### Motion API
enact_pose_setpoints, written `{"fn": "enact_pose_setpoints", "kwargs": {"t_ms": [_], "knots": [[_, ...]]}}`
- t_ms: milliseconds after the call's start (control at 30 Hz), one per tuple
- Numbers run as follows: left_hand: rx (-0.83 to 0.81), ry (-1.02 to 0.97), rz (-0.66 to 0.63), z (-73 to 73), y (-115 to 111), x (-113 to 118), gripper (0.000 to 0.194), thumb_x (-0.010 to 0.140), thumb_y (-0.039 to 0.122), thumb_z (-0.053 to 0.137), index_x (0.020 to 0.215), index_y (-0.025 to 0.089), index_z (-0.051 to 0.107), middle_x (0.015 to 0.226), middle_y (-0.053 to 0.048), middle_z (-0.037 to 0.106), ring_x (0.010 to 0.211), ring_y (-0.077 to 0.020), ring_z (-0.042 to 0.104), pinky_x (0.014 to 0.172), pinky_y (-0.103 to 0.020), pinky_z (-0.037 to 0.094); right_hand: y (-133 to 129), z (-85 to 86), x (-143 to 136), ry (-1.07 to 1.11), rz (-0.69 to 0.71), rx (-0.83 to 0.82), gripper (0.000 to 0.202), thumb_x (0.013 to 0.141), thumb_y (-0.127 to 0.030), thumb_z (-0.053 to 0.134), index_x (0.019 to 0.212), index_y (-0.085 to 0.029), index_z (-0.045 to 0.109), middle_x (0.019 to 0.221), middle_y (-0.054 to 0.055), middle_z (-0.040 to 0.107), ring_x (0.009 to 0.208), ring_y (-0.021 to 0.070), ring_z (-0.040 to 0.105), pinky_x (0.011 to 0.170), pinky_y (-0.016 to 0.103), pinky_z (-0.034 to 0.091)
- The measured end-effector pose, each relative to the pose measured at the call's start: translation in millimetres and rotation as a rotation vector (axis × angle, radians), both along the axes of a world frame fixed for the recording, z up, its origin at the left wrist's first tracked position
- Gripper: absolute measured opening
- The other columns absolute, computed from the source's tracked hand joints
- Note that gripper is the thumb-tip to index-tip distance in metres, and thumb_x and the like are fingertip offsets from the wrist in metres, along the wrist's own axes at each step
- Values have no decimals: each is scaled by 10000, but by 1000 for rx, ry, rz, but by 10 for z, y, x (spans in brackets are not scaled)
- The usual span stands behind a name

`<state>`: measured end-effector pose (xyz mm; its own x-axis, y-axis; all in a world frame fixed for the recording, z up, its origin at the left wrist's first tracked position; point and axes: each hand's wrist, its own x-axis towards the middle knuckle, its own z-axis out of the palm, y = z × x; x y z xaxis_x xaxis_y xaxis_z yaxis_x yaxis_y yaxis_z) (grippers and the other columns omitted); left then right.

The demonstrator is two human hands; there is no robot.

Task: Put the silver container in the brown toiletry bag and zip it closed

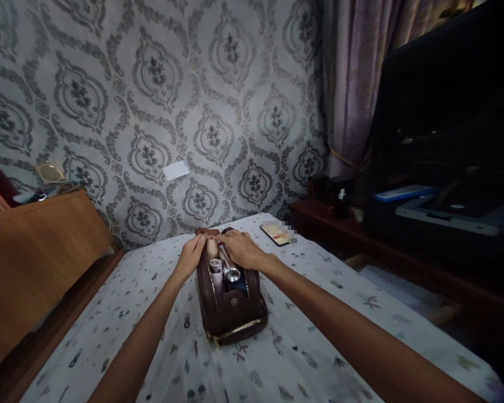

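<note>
A dark brown bag (229, 313) with gold zips lies on the patterned bed sheet (311, 347), its top pocket open. Inside the pocket are a clear-capped tube (215, 267) and a shiny silver-ended item (232, 273). My left hand (191, 256) is at the bag's far left edge, its fingers pressed together around something I cannot make out. My right hand (242, 249) reaches over the far right side of the bag, fingers bent down by the items; its fingertips are partly hidden. Beyond the hands lies a brown piece (206, 230).
A phone (276, 234) lies on the sheet at the far right. A wooden headboard (50, 268) stands at the left, a patterned wall behind. To the right are a dark red cabinet (319, 217), a pump bottle (341, 204) and a large dark screen (445, 123).
</note>
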<state>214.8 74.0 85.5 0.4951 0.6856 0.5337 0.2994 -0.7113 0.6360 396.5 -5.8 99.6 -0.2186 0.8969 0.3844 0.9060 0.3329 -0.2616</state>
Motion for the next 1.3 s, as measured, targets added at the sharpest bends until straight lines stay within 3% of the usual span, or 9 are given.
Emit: {"fn": "enact_pose_setpoints", "kwargs": {"t_ms": [167, 433, 667, 967, 1100, 1200, 1300], "knots": [[0, 8, -1, -6, 8, 11, 471, 976, 524, 355, 940, 173, 667, 1019, -72, 730, 1046, -220, 637, 993, -344, 468, -11, 17, -14, 10, 0, -2, 552, 898, -75, 423, 1394, -286, 540, 1231, 115, 659, 1208, 305, 520, 971, 474, 393], [-10, -2, -8, -22, 24, 12, 432, 972, 501, 364, 839, 176, 616, 890, -58, 694, 1004, -214, 629, 979, -333, 461, -40, 42, -18, 22, 31, 22, 552, 881, -41, 414, 1358, -265, 578, 1409, 91, 584, 1302, 299, 478, 1017, 506, 368], [-6, -18, -5, -39, 42, 8, 451, 968, 520, 366, 783, 175, 591, 858, -57, 686, 978, -215, 628, 973, -336, 460, -39, 29, -13, 61, 65, 35, 545, 891, -40, 421, 1359, -268, 582, 1359, 94, 635, 1262, 283, 537, 1017, 482, 368], [-100, -116, -45, -27, 0, 23, 512, 926, 592, 448, 997, 161, 715, 1101, -98, 742, 1074, -255, 652, 1032, -373, 444, 0, 16, 0, 57, 61, 20, 542, 879, -43, 426, 1354, -261, 569, 1330, 86, 654, 1247, 271, 563, 1019, 456, 376], [-200, -220, -94, -8, 93, -57, 532, 917, 603, 456, 1022, 162, 735, 1149, -109, 736, 1151, -262, 633, 1088, -397, 409, 9, 11, 9, 43, 39, 12, 503, 884, -67, 461, 1342, -243, 571, 1288, 98, 674, 1218, 260, 582, 1011, 423, 376], [-323, -385, 37, -41, 299, -147, 549, 882, 631, 473, 1034, 163, 716, 1203, -136, 711, 1186, -280, 613, 1011, -422, 460, 18, 3, 11, 37, 35, 9, 481, 894, -97, 485, 1345, -242, 565, 1293, 94, 670, 1232, 255, 571, 1018, 416, 367], [-484, -418, 186, -115, 560, -183, 496, 830, 604, 535, 1003, 166, 691, 1198, -141, 702, 1142, -277, 627, 901, -401, 493, 14, 3, 7, 36, 37, 10, 465, 895, -117, 505, 1339, -241, 571, 1289, 95, 671, 1227, 255, 571, 1018, 414, 362]]}}
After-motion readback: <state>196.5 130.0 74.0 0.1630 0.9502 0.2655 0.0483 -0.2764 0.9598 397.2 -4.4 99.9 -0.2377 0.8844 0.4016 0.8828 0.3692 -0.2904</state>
